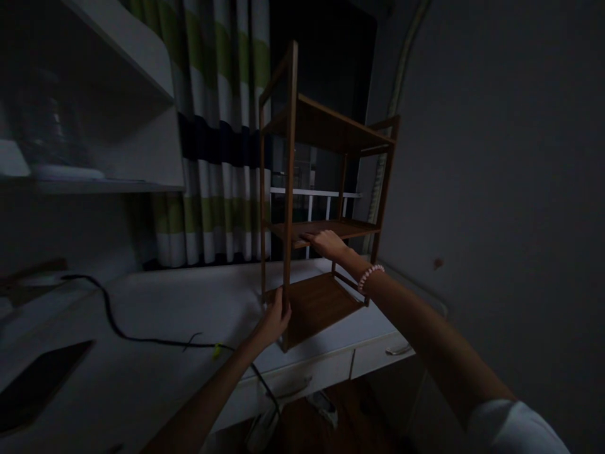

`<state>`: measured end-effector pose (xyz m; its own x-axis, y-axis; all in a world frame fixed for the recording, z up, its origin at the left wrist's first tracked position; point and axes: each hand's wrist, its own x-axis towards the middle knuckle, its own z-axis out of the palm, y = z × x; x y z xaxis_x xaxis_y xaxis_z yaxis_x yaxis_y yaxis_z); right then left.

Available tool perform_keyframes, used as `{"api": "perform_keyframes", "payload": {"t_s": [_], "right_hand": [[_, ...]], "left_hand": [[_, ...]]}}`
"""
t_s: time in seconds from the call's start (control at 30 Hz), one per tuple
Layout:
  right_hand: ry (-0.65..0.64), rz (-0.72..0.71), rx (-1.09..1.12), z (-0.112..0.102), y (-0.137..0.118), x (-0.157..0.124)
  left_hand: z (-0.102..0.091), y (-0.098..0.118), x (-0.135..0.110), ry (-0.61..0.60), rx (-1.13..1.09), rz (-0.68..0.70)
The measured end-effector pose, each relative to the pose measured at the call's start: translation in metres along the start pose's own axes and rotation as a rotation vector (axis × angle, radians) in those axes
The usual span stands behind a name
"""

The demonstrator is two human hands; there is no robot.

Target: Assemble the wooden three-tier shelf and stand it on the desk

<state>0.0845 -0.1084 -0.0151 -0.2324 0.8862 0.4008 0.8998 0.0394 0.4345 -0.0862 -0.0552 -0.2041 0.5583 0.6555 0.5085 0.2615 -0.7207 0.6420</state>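
Note:
A brown wooden shelf rack point(326, 302) with three shelves stands upright on a white desk. My left hand point(276, 316) is closed round the lower part of its front left post. Over the front edge of the middle shelf point(352, 228) reaches my right hand point(328, 244), a pink bead bracelet point(370, 276) on its wrist. Its fingers are drawn together and point left, touching the shelf near the front left post. Dim light hides whether anything small lies under those fingertips.
A black cable point(161, 342) runs across the desk point(189, 302) and over its front edge. A dark flat object point(40, 384) lies at left, under a white wall shelf point(118, 186). Striped curtains point(217, 157) hang behind; a wall point(496, 157) rises at right.

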Motion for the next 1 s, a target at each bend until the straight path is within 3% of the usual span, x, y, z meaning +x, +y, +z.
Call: {"api": "perform_keyframes", "payload": {"t_s": [0.27, 0.53, 0.63, 0.7, 0.77, 0.87, 1.0], "right_hand": [[0.024, 0.022, -0.003, -0.012, -0.035, 0.029], [0.034, 0.033, 0.042, -0.02, -0.066, 0.049], [0.018, 0.046, 0.058, -0.023, -0.073, 0.056], [0.026, 0.054, 0.076, -0.025, -0.077, 0.059], [0.038, 0.068, 0.095, -0.028, -0.081, 0.061], [0.051, 0.101, 0.113, -0.031, -0.087, 0.063], [0.065, 0.152, 0.138, -0.032, -0.09, 0.064]], "left_hand": [[-0.041, -0.011, -0.006, 0.01, -0.011, -0.021], [-0.066, -0.026, -0.01, 0.009, 0.033, -0.084], [-0.095, -0.006, -0.002, 0.15, 0.106, -0.004], [-0.123, 0.021, 0.01, 0.415, 0.249, 0.163], [-0.15, 0.049, 0.027, 0.513, 0.335, 0.301], [-0.175, 0.071, 0.054, 0.418, 0.331, 0.326], [-0.173, 0.061, 0.08, 0.246, 0.028, 0.3]]}}
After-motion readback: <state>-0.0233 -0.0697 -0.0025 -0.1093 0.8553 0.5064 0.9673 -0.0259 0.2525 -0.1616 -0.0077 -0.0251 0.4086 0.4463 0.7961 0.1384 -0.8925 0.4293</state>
